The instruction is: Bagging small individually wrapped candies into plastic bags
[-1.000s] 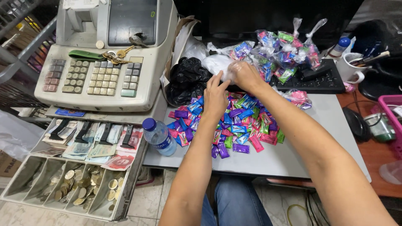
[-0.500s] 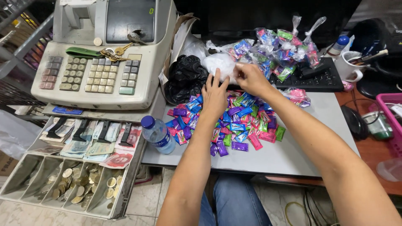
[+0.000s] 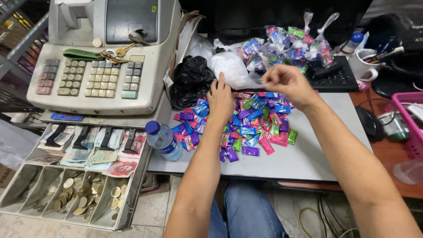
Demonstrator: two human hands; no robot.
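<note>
Over bright candy wrappers [image 3: 246, 128] (pink, purple, blue): left hand [image 3: 220, 102] flat, open; right hand [image 3: 286, 83] pinching clear bag [image 3: 233, 70].

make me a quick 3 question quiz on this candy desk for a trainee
1. True or false: the left hand lies flat on the candy pile.
2. What does the right hand pinch? A) the keys B) the clear bag C) the bottle
3. Fill in: the cash drawer under the register stands ____.

Key: 1 true; 2 B; 3 open. The keys lie on the register, and the bottle lies at the desk's left edge, both untouched.
</note>
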